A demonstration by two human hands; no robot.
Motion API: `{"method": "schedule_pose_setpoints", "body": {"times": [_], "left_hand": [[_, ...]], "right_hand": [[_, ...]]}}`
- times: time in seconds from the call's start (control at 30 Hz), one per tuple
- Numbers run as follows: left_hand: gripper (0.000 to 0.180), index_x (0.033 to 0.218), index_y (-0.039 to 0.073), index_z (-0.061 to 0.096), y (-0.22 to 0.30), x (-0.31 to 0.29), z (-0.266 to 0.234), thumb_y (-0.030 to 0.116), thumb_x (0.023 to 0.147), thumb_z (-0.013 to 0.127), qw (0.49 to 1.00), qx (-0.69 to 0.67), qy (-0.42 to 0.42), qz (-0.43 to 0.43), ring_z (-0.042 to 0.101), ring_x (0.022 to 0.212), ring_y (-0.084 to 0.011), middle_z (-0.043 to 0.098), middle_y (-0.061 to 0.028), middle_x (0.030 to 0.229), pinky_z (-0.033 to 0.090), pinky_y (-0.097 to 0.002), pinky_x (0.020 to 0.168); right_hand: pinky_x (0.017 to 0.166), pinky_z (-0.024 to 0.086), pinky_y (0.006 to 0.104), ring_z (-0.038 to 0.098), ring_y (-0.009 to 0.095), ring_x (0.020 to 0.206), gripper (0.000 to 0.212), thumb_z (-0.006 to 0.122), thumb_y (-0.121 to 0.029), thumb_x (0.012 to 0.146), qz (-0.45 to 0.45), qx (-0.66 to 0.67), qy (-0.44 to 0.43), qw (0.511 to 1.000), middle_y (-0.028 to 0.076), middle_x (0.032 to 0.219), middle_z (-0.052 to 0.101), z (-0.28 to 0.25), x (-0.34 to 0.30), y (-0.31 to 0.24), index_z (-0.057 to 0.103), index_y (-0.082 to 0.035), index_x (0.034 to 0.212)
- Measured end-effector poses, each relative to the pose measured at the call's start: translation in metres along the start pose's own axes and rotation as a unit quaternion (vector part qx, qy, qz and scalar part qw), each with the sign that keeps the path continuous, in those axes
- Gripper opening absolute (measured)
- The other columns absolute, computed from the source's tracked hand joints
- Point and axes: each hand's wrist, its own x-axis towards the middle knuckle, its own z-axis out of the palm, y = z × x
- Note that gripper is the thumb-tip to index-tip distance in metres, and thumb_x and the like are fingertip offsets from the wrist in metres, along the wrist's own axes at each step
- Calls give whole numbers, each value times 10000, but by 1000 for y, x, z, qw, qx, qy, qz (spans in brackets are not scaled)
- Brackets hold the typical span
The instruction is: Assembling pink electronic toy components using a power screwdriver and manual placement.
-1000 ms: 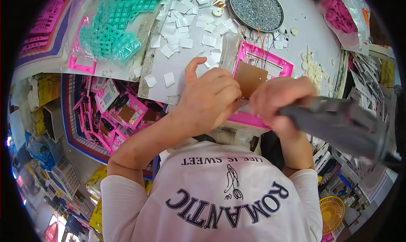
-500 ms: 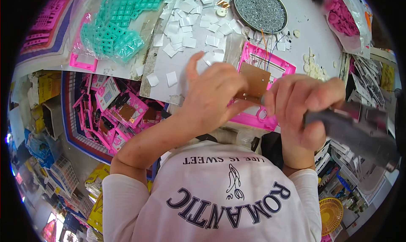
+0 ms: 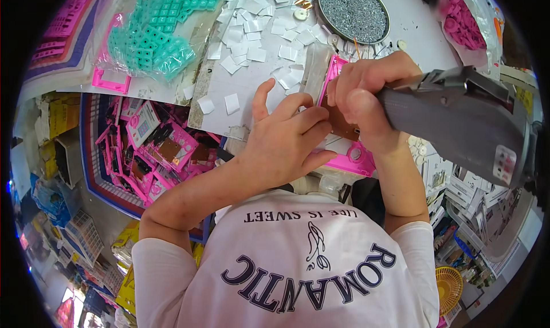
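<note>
My right hand [image 3: 375, 96] is wrapped round a dark grey electric screwdriver [image 3: 452, 122], whose tip is hidden by the fingers. It is above a brown circuit board [image 3: 344, 128] lying in a pink plastic case [image 3: 358, 160], and covers much of both. At the board's left edge is my left hand [image 3: 286, 136], its fingers apart and thumb stretched toward the case's near part. Its middle fingertips reach the board; whether they press on it I cannot tell. Beyond the case stands a round dish of small screws [image 3: 352, 13].
White square pieces [image 3: 252, 38] lie scattered across the table. Teal keypads [image 3: 154, 36] in clear plastic are at far left. A basket [image 3: 94, 167] of pink cases stands below the table's left edge. A bag of pink parts [image 3: 464, 18] sits far right.
My right hand has moved up and left over the board, bringing the screwdriver across the case's right side. My left hand's fingers have spread and shifted slightly left.
</note>
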Motion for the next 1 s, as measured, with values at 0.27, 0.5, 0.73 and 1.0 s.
{"method": "schedule_pose_setpoints", "body": {"times": [0.27, 0.5, 0.73, 1.0], "left_hand": [[274, 905, 138, 672, 7, 1, -6, 284, 725, 817, 999, -2, -34, 2, 560, 1127, -227, 606, -1, 1131, 197, -620, 1099], [212, 903, 131, 671, 13, 11, -7, 202, 749, 799, 998, 4, -69, 11, 570, 1039, -203, 620, 1, 1066, 264, -544, 1047], [160, 957, 79, 673, 10, 17, -1, 88, 825, 763, 997, -64, -30, 6, 625, 785, -239, 656, -43, 857, 489, -361, 731], [102, 1052, -3, 635, 12, 30, -13, 51, 970, 665, 880, -386, -102, -257, 584, 697, -33, 705, -35, 883, 461, -197, 622]], "right_hand": [[632, 471, 336, 459, 112, 577, 339, 620, -205, 960, -3, 201, 26, 979, -15, 676, 482, -34, 7, -5, 526, -38, 1239], [842, 473, 450, 496, 150, 719, 465, 583, -165, 972, -5, 125, 107, 986, 32, 831, 528, -91, -6, -35, 470, -20, 1399], [885, 504, 370, 595, 241, 1065, 569, 647, 26, 884, -135, -267, 332, 895, 185, 1258, 597, -51, -41, -54, 448, 16, 1418], [634, 526, 328, 691, 257, 725, 195, 711, -77, 834, 189, -224, -78, 953, 135, 881, 693, -24, -65, -35, 685, -16, 1018]]}}
